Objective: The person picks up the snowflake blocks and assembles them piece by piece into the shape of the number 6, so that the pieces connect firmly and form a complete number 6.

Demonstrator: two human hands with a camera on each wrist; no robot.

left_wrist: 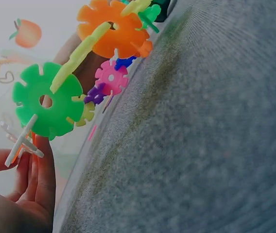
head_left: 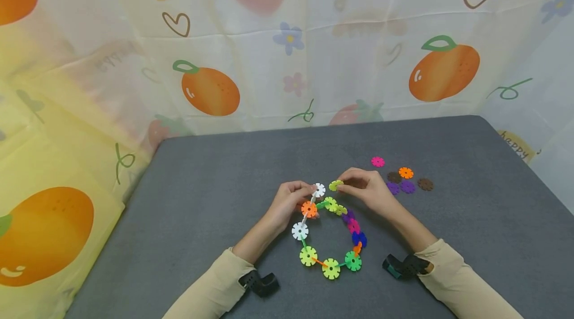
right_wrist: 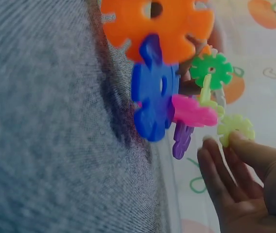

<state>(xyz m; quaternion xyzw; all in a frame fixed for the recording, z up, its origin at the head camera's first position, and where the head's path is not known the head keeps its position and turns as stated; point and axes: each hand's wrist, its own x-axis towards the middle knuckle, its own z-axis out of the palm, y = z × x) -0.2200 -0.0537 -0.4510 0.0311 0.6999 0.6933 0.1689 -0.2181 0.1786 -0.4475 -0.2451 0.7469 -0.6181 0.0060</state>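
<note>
Notched plastic snowflake discs, slotted together, form a near-complete ring of many colours; its orange disc (head_left: 309,209) lies by my left hand (head_left: 287,204). That hand pinches the white disc (head_left: 319,190) at the ring's upper left end between thumb and fingers. Just right of it, my right hand (head_left: 369,189) pinches a loose yellow disc (head_left: 334,186), a small gap apart from the white one. In the left wrist view the green disc (left_wrist: 62,109) partly covers the pinched pieces. A blue disc (right_wrist: 150,107) hangs in the right wrist view, left of the pinched yellow disc (right_wrist: 235,125).
Beyond my right hand, several loose discs lie on the grey table (head_left: 224,169): pink (head_left: 378,161), orange (head_left: 406,173), purple (head_left: 407,186) and brown (head_left: 425,184). A fruit-printed curtain (head_left: 260,70) hangs behind the table. Black wrist cameras (head_left: 260,284) sit at both sleeves.
</note>
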